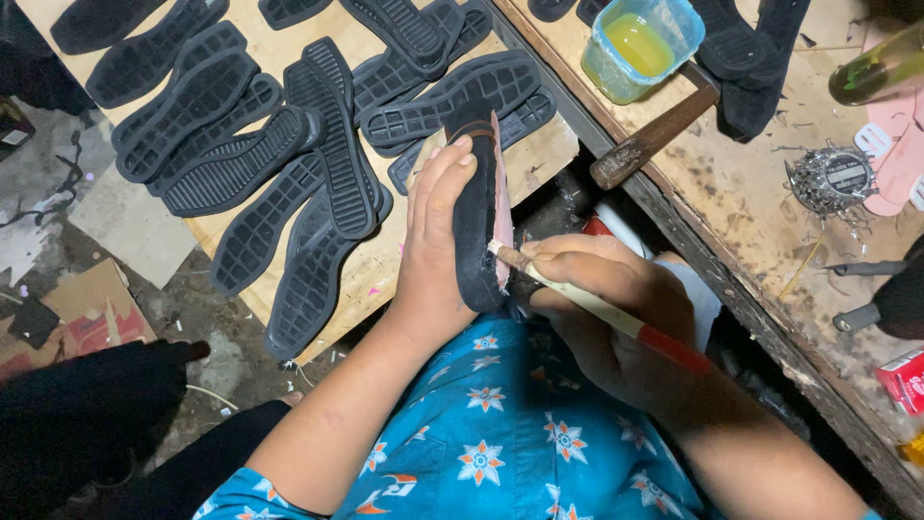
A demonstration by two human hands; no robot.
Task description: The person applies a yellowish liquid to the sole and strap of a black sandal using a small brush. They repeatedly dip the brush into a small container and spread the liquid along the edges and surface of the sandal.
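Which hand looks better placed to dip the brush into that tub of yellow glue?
The right hand, probably: it already holds the brush, and the glue tub sits on its side. The left hand is occupied gripping the shoe.

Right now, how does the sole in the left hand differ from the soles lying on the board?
The held sole stands on edge, gripped by the left hand; the soles on the board lie flat, overlapping, tread up. The held sole shows a pinkish inner face, and the brush in the right hand touches its edge; the board soles show only black tread and are untouched. Both are black rubber shoe soles.
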